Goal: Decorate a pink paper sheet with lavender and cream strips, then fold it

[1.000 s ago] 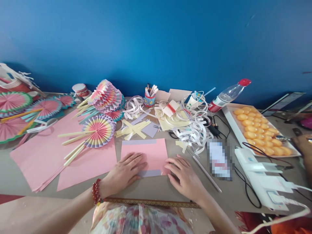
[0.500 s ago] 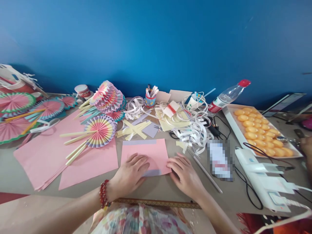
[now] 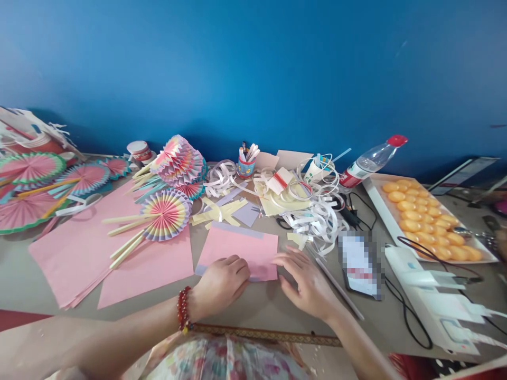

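Note:
A pink sheet of paper lies on the table in front of me, with pale purple strips along its far and near edges. Over its near edge, my left hand is curled, fingers together and in contact with the paper; its thumb is hidden. To the right, my right hand has its fingers apart, the index fingertip by the sheet's right edge. It holds nothing. A red bead bracelet circles my left wrist. Beyond the sheet lie yellow and purple paper strips.
Larger pink sheets and pleated paper fans occupy the left. Curled white strips, a pen cup and a bottle stand behind. A phone, power strip and tray of yellow oval pieces are right.
The pink sheet has turned slightly clockwise. My left hand has slid to the near edge and its fingers have curled; my right hand has shifted a little right, its fingers more apart.

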A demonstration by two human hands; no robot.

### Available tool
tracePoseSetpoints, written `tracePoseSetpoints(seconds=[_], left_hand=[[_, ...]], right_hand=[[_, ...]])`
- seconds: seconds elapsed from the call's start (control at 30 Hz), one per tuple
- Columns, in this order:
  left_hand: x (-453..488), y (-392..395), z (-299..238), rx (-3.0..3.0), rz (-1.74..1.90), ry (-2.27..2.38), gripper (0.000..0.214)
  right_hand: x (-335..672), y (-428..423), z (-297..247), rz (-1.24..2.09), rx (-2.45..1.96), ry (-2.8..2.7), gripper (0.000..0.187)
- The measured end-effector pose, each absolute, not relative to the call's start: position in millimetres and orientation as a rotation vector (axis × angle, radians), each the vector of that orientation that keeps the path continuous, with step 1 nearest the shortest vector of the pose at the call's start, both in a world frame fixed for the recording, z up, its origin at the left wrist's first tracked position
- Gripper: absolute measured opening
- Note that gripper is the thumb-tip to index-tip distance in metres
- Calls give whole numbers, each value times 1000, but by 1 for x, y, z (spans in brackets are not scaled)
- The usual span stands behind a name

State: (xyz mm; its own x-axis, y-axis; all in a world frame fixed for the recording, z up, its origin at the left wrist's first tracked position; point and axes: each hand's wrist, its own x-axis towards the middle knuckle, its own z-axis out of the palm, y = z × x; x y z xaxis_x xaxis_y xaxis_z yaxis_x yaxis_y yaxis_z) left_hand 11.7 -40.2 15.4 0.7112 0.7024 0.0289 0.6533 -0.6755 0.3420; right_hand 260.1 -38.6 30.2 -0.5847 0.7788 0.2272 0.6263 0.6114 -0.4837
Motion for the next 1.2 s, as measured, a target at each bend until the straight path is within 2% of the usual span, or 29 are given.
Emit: tracePoseSetpoints(seconds=[0.07,0.2,0.37,0.67,1.2], left_hand=[[12,-41,13,2593,227,1058,9],[14,-39,14,2584,213,1021,20],[20,-36,10,2635,176,965,5],[30,-33,2,2668,210,866,16],[40,-12,14,2668,56,732,10]], right_hand=[[261,-43,29,559,-1097,-2440,37],[257,-50,25,658,-1099,-2457,25],[249,-53,17,639,-1208,-2438,10],[246,-53,4,638,-1288,-2426,21],[246,-52,1,662,-1264,-2377,19]])
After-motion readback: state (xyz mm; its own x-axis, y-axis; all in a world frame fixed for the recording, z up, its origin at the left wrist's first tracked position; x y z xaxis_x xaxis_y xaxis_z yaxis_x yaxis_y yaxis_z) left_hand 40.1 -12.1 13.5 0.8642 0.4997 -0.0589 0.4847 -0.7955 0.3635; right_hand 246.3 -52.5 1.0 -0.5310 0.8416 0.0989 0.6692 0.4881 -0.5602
